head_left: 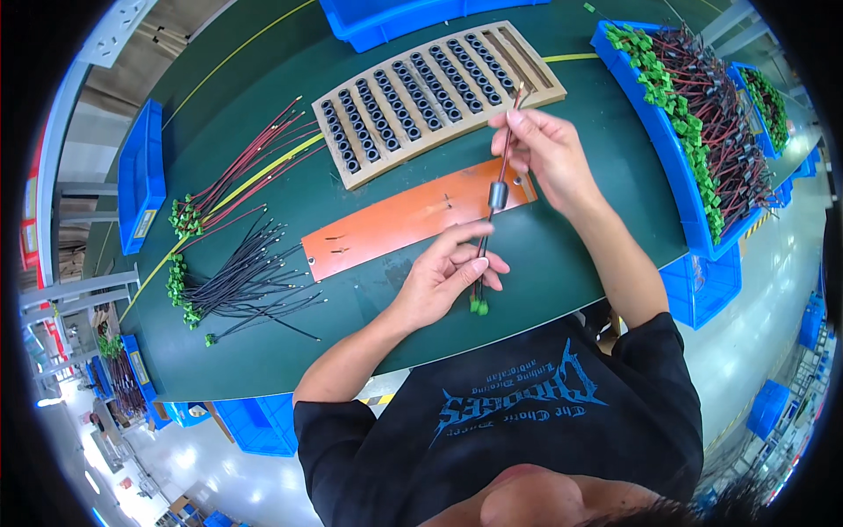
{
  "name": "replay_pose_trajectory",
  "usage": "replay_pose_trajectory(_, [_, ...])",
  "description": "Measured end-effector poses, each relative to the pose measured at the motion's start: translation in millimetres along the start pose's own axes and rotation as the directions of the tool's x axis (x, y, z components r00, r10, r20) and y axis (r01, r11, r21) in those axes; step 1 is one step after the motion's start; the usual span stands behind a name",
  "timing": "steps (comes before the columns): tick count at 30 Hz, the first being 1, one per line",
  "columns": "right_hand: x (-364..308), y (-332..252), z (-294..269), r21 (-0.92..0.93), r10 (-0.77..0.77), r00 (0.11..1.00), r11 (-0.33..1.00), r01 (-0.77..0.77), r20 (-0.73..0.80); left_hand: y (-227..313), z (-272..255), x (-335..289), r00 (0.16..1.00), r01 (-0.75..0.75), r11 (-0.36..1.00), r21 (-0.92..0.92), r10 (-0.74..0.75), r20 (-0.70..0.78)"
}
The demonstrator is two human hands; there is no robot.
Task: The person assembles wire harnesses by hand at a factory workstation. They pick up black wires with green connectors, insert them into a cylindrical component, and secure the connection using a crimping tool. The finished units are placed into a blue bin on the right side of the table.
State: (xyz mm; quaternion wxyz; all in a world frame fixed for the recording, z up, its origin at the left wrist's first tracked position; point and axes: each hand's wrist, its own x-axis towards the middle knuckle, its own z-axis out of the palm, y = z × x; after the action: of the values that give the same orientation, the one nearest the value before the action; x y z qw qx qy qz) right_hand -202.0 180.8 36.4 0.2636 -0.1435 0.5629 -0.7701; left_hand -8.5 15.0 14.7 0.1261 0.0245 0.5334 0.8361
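A pair of thin wires, one red and one black, runs between my two hands, with a black ferrite ring (498,195) around it midway. My right hand (543,149) pinches the upper end, where bare metal tips stick up past the fingers. Lower down, my left hand (450,274) is closed on the wires near their green connectors (479,306), which hang below the fingers. Under the wires lies an orange board (386,227) with small slots and marks. Just beyond it, a tan tray (430,132) carries rows of black ferrite rings.
To the left lie bundles of red wires (250,167) and black wires (241,277) with green connectors. A blue bin (672,162) full of finished-looking wires stands at the right. Other blue bins sit at the far edge (369,35) and left edge (140,176) of the green table (597,114).
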Motion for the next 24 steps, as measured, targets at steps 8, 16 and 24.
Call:
replay_pose_trajectory(8, [16,-14,-33,-0.136,-0.065,0.984,0.99,0.043,-0.163,6,4,-1,0.979,-0.159,0.825,0.543,0.059,0.196])
replay_pose_trajectory(16, [16,-15,-44,-0.019,-0.027,0.985,1.0,0.025,-0.17,-6,3,-4,0.975,-0.212,0.717,0.664,0.197,0.1])
replay_pose_trajectory(24, [16,-11,-37,-0.065,0.006,0.989,0.998,-0.015,-0.146,-7,10,-6,0.968,-0.233,0.789,0.568,0.128,0.217])
